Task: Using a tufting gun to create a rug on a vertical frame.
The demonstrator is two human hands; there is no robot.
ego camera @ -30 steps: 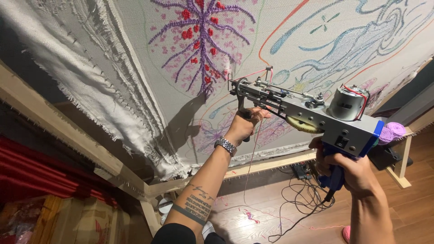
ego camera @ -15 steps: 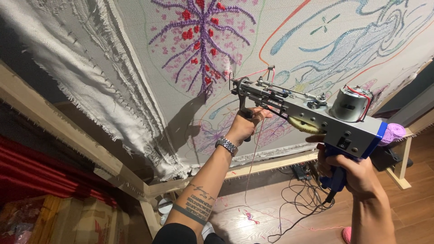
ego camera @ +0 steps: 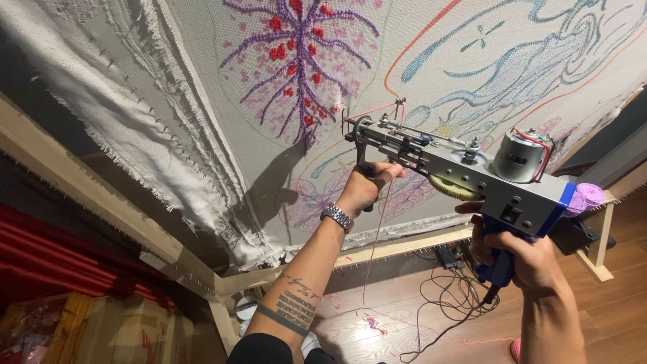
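Observation:
I hold a tufting gun [ego camera: 465, 172], silver with a blue rear and a round motor on top, against a stretched white cloth [ego camera: 283, 87]. My left hand [ego camera: 367, 185] grips the gun's black front handle below the needle end. My right hand [ego camera: 515, 256] is wrapped round the blue rear grip. The needle tip touches the cloth beside a purple branching pattern with red dots [ego camera: 296, 61]. A pink yarn strand [ego camera: 381, 229] hangs from the gun. A watch sits on my left wrist.
The cloth is pinned on a wooden frame [ego camera: 135, 236] with frayed edges at the left. Blue and orange outlines [ego camera: 512, 61] cover the cloth's right part. A pink yarn ball [ego camera: 586, 197] sits behind the gun. Black cables [ego camera: 451, 303] lie on the wooden floor.
The gun and both hands have shifted slightly right and down along the cloth; the grips are unchanged.

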